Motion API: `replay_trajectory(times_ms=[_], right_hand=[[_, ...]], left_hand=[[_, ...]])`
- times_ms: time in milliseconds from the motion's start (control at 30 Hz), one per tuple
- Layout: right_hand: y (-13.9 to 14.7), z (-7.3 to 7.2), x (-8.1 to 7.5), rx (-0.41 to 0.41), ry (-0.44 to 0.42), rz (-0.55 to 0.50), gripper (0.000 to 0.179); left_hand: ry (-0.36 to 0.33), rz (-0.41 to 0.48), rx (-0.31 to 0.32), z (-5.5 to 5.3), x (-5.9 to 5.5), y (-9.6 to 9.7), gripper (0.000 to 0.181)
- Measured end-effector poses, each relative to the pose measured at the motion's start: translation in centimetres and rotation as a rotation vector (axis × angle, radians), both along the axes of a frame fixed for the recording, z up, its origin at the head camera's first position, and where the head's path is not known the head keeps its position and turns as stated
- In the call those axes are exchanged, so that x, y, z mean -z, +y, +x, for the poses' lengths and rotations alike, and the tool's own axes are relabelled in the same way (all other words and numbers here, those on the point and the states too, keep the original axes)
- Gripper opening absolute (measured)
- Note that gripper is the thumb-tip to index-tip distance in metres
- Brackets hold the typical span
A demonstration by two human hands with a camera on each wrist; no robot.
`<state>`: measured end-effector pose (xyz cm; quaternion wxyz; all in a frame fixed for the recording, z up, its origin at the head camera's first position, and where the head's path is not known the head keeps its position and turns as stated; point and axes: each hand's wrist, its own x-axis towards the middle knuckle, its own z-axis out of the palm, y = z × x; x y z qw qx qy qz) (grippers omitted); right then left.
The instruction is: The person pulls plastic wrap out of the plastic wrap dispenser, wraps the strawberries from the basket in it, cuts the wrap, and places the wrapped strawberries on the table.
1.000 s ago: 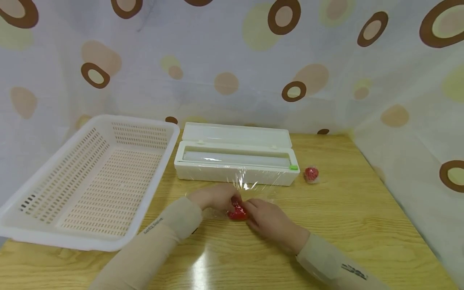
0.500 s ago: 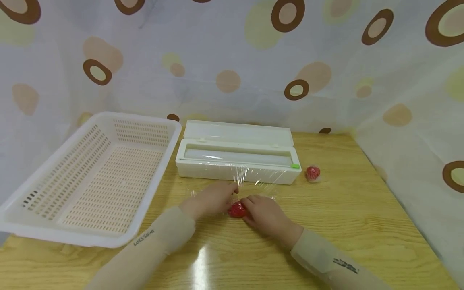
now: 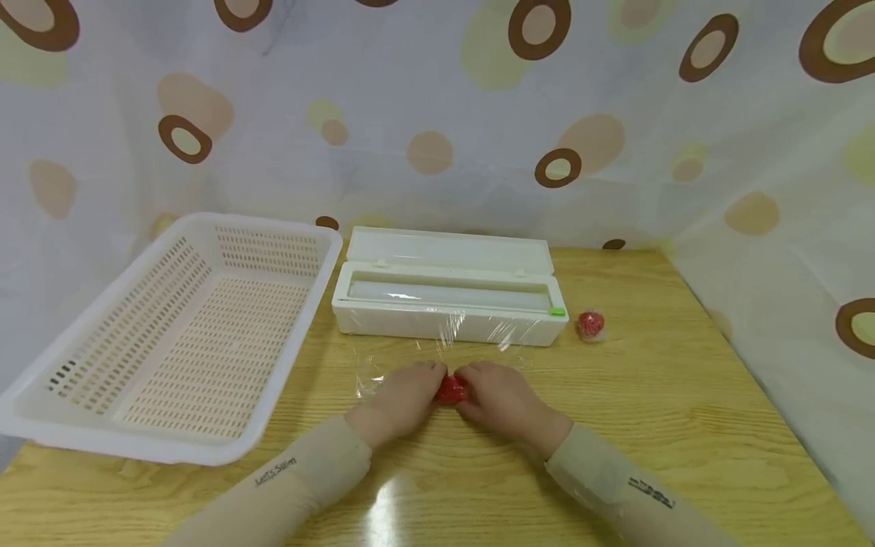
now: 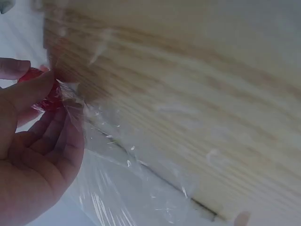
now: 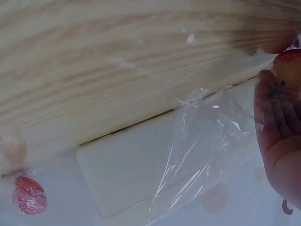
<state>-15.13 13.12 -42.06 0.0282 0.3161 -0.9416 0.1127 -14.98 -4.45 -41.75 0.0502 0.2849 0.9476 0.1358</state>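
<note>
A small round red fruit [image 3: 451, 390] sits between my hands on the wooden table, in front of the cling film box. My left hand [image 3: 405, 396] grips its left side, thumb and fingers curled round fruit and film in the left wrist view. From the right, my right hand [image 3: 503, 400] holds it with bent fingers. A dark stem shows on the fruit [image 5: 288, 70] in the right wrist view. Clear cling film [image 5: 207, 122] stretches from the white box [image 3: 444, 325] to the fruit; film gathers beside the left fingers. The fruit's underside is hidden.
Behind the hands the box has its lid [image 3: 447, 251] raised, the film roll [image 3: 451, 293] inside and a green slider [image 3: 557, 311] at the right. A wrapped red fruit [image 3: 591, 325] lies beyond it. A white slotted basket [image 3: 273, 403] stands left.
The left hand let go of the fruit and drew back left, then came in again to grip its left side. The right hand stayed on the fruit throughout, shifting slightly.
</note>
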Motion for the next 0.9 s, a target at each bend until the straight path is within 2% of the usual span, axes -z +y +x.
replay_trajectory(times_ms=[67,233,533,667,900], right_hand=[[0.1,0.0,0.0,0.019,-0.026,-0.029,0.029],[0.3,-0.1,0.2,0.061,-0.082,-0.060,0.038],[1.0,-0.3,0.5,0.023,-0.065,-0.073,0.033],[1.1,-0.4,0.2,0.052,-0.104,-0.101,0.032],[0.9,-1.0,-0.3,0.104,-0.219,-0.164,0.028]], left_hand=[[-0.026,0.021,-0.008,-0.2,0.0,-0.1,0.004],[-0.065,-0.001,0.001,-0.6,-0.4,-0.1,0.008],[-0.107,-0.002,-0.001,-0.8,-0.6,-0.4,0.008],[-0.153,0.039,0.016,-1.2,-0.6,-0.7,0.013],[-0.240,0.169,0.061,-1.9,-0.8,-1.5,0.024]])
